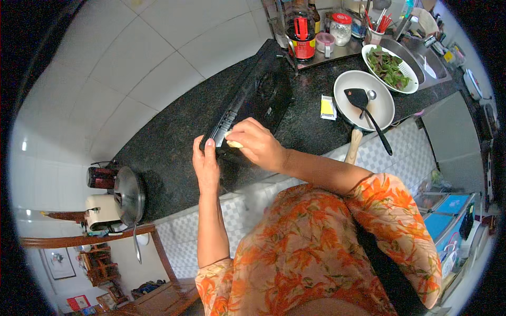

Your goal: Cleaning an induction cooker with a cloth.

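A dark flat panel point(253, 91), probably a tilted cooktop, stands raised over the black speckled counter. My left hand point(207, 162) grips its near corner, with the thumb on top of the edge. My right hand point(257, 142) is closed on a small pale yellow cloth or sponge point(235, 144) and holds it against the panel's side, beside a row of slots point(224, 124). How far the panel's underside is off the counter cannot be told.
To the right are a white frying pan point(365, 112) with a black spatula point(357, 98), a yellow-and-white packet point(328, 107) and a white basket of leafy greens point(413, 85) by the sink. Bottles and jars point(340, 29) stand behind. A lidded pan point(130, 195) and a cream toaster point(103, 209) are at left.
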Demonstrator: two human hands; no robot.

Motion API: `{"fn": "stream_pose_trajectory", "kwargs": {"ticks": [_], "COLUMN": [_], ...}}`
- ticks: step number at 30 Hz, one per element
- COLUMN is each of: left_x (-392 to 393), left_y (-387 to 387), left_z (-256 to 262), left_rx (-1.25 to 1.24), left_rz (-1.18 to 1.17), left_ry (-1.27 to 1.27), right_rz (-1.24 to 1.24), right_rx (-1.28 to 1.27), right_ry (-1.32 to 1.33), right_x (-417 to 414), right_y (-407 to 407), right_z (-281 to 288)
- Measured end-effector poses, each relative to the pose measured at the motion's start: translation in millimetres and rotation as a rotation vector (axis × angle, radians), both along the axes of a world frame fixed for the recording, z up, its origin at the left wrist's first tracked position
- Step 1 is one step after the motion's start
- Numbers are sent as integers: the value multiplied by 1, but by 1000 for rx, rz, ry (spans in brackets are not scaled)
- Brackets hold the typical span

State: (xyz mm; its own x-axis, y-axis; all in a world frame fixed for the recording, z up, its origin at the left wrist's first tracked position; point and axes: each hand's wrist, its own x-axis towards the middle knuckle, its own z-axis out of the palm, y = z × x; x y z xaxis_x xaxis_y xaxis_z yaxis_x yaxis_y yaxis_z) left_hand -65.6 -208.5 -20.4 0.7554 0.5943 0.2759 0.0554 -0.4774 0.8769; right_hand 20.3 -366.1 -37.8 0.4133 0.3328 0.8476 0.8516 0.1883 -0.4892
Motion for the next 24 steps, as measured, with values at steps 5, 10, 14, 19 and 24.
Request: {"fn": "stream_pose_trajectory", "kwargs": {"ticks": [5,10,14,19,24], "left_x": [0,1,1,3,0], "left_y": [1,2,3,9,10], "left_z": [4,4,8,4,3], "left_rx": [-9,-22,-24,8,-44], "left_rz": [5,-26,-45,-31,-76], "left_ry": [59,31,39,12,53], "right_rz": [-107,-58,-24,-89,-81], "right_rx": [-106,20,-51,-129,6], "right_ry": [26,-5,-23,12,13], "right_x": [15,10,10,22,19], "right_y": [-18,-10,5,-19,-8], "right_z": [-56,-6,-2,-69,-13]}}
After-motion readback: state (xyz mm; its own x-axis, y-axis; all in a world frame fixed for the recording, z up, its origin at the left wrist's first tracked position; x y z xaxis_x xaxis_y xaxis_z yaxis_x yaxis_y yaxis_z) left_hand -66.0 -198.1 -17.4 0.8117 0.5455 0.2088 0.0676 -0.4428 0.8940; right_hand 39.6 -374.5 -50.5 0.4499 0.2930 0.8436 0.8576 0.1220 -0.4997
